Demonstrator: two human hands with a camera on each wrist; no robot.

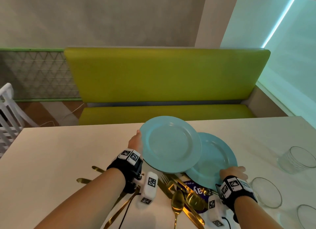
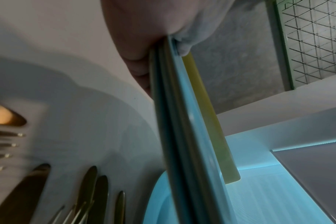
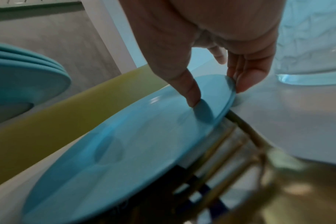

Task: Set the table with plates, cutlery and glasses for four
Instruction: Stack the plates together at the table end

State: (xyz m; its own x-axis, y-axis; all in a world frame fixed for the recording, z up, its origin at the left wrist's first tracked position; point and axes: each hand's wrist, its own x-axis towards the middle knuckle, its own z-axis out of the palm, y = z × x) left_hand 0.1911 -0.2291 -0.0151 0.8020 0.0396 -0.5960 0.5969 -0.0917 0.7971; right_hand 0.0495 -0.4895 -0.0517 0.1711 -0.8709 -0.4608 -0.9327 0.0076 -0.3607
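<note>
My left hand (image 1: 135,141) grips the left rim of a stack of three light blue plates (image 1: 171,145), held tilted above the white table (image 1: 68,151). The left wrist view shows the stack (image 2: 175,121) edge-on, with the thumb on top and the fingers under it. My right hand (image 1: 233,173) pinches the near right rim of a single blue plate (image 1: 213,160); this plate (image 3: 134,144) lies partly on gold cutlery (image 3: 230,151), thumb on its top, fingers at its edge. Gold forks, knives and spoons (image 1: 177,201) lie in a heap near the front.
Three clear glasses (image 1: 297,158) (image 1: 266,192) (image 1: 307,215) stand on the table's right side. A purple printed sheet (image 1: 198,189) lies under the cutlery. A green bench (image 1: 162,75) runs along the table's far edge, and a white chair (image 1: 8,112) stands at the left.
</note>
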